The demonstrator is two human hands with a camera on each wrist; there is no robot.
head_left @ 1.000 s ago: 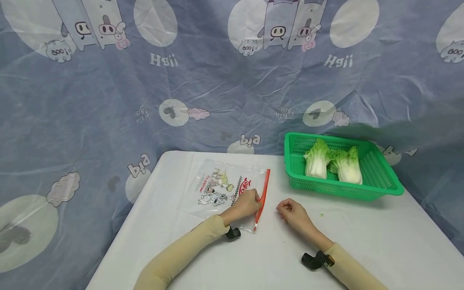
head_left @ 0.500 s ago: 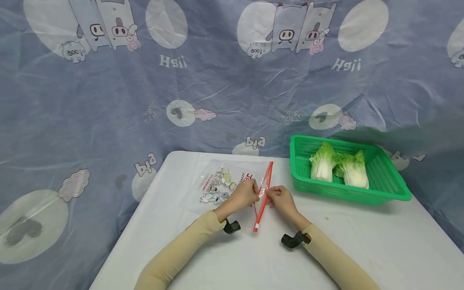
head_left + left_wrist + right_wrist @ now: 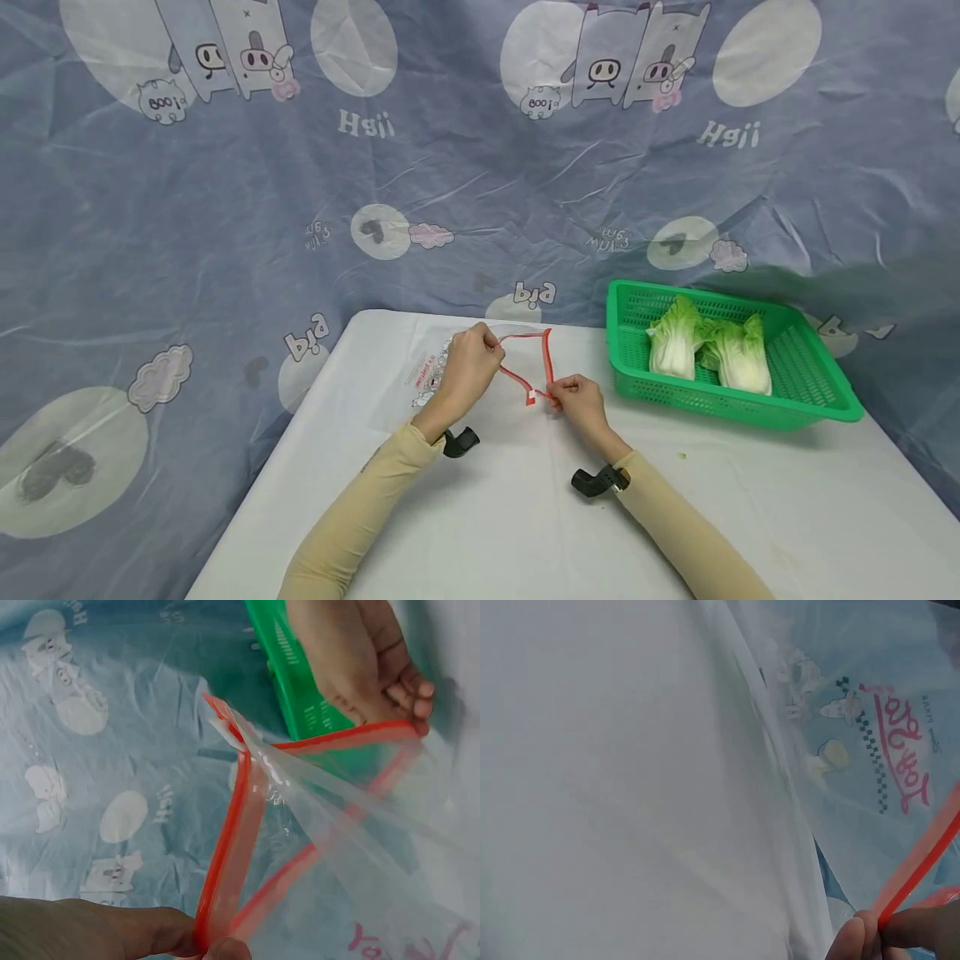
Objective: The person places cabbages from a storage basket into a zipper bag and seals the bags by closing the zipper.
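Observation:
A clear zip bag (image 3: pixel 420 375) with a red zip edge and printed cartoon figures lies toward the back of the table. Its mouth is pulled wide, the red strip forming a four-sided loop in the head view. My left hand (image 3: pixel 467 362) pinches one side of the red edge, raised over the bag. Opposite it, my right hand (image 3: pixel 581 404) pinches the other side, close to the white slider (image 3: pixel 532 395). The left wrist view shows the red zip strip (image 3: pixel 225 855) between left thumb and finger. In the right wrist view, fingertips (image 3: pixel 855 937) grip the strip's other side.
A green plastic basket (image 3: pixel 731 404) stands at the back right of the white table (image 3: pixel 480 533), holding two heads of Chinese cabbage (image 3: pixel 675 337). A tiny green scrap (image 3: pixel 682 456) lies in front of it. A patterned blue curtain (image 3: pixel 450 167) hangs behind.
My right hand has come left and taken hold of the bag's red edge. My left hand has lifted and moved left and back, and the bag's mouth has spread from flat to wide.

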